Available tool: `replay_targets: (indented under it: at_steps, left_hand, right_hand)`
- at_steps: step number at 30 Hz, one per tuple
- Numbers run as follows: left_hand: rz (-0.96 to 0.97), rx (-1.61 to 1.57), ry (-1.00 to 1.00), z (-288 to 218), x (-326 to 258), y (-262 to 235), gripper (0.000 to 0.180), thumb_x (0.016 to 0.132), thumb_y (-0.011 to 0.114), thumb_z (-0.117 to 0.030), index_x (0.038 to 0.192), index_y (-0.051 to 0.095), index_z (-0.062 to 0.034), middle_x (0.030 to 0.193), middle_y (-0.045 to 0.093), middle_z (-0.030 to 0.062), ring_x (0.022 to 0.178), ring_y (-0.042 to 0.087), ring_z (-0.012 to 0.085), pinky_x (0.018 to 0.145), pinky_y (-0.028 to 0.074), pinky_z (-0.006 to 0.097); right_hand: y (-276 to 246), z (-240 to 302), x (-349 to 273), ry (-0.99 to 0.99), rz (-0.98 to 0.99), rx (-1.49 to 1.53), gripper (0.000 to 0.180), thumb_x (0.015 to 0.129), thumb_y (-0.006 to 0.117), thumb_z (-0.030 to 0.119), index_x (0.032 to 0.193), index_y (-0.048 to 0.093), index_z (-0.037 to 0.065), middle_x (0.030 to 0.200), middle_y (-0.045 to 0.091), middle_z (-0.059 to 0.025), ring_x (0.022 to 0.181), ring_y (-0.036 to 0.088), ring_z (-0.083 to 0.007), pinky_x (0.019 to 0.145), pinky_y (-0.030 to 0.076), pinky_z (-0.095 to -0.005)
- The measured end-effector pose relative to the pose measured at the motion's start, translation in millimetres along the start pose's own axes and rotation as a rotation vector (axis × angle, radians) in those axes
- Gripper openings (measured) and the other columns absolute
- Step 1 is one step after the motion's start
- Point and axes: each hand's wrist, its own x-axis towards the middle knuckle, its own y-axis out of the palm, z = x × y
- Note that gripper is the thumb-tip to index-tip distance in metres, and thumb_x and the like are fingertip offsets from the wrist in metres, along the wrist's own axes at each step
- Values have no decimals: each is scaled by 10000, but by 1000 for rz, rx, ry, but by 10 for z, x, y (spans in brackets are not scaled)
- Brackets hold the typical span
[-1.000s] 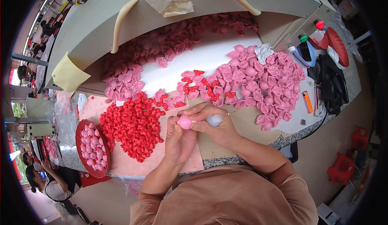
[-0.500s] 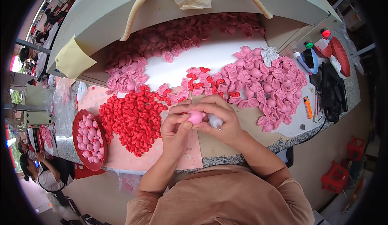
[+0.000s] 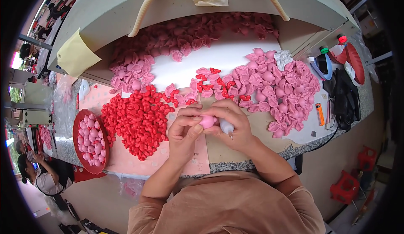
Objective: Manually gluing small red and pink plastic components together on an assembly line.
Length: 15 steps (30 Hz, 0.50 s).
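Note:
Both hands meet over the near middle of the table, around one small rounded pink plastic piece [image 3: 207, 122]. My left hand [image 3: 183, 129] pinches it from the left with thumb and fingers. My right hand [image 3: 236, 126] grips its other side, and a small white bottle with a thin needle tip [image 3: 226, 127] rests in the same hand, its tip toward me. Just beyond my fingers lie pink shell-like pieces with red bow-shaped parts [image 3: 205, 82]. Left of my left hand spreads a heap of small red parts [image 3: 136, 122].
A red dish [image 3: 104, 150] of round pink pieces stands at the left. To the right lies a large pile of pink pieces [image 3: 277, 86], then an orange lighter [image 3: 320, 115] and a black bag [image 3: 346, 93]. A grey hood [image 3: 311, 15] arches over more pieces. A person [image 3: 44, 171] sits far left.
The pink piece has been turned slightly between my fingers, and its rounded end points differently. Both hands keep their hold; the whole view has shifted a little.

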Motion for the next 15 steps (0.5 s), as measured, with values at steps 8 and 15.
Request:
replay_targets:
  at_steps: [8, 15]
  left_hand:
    - [-20, -73, -29, 4, -8, -17, 119, 825, 615, -63, 942, 596, -66, 1082, 527, 87, 1168, 425, 266, 988, 338, 409]
    - [-21, -14, -21, -7, 3, -5, 122, 843, 603, -118, 965, 599, -113, 1055, 524, 62, 1159, 435, 258, 960, 387, 421]
  right_hand:
    - [1, 2, 1, -3, 4, -24, 392, 727, 739, 239, 1025, 608, 21, 947, 539, -102, 812, 550, -195, 682, 454, -285]
    - [10, 0, 8, -14, -3, -30, 370, 725, 739, 193, 1022, 605, 17, 955, 539, -100, 831, 547, -191, 702, 452, -293]
